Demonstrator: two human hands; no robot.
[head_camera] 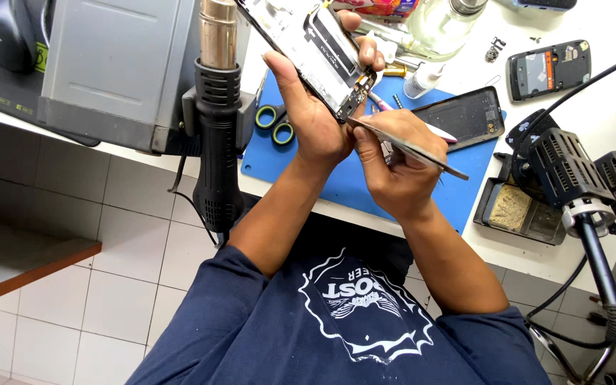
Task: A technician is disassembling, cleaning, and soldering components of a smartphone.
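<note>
Opened phone chassis [322, 53] held tilted above the blue mat [351, 178] in the left hand [315, 114], fingers wrapped round its edges. The right hand [393, 171] pinches metal tweezers [408, 148], tips meeting the chassis's lower corner. Good practice here would be a steady frame, wrists braced close together, and light, shallow tip pressure. Scissors [276, 122] and a back cover [465, 114] lie on the mat; a hot-air gun [217, 121] hangs at the tabletop [607, 100] edge.

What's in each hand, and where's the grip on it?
Left hand: opened phone frame, gripped across its lower end, thumb on one long edge, fingers on the other. Right hand: metal tweezers, pinched near the tip end.
</note>
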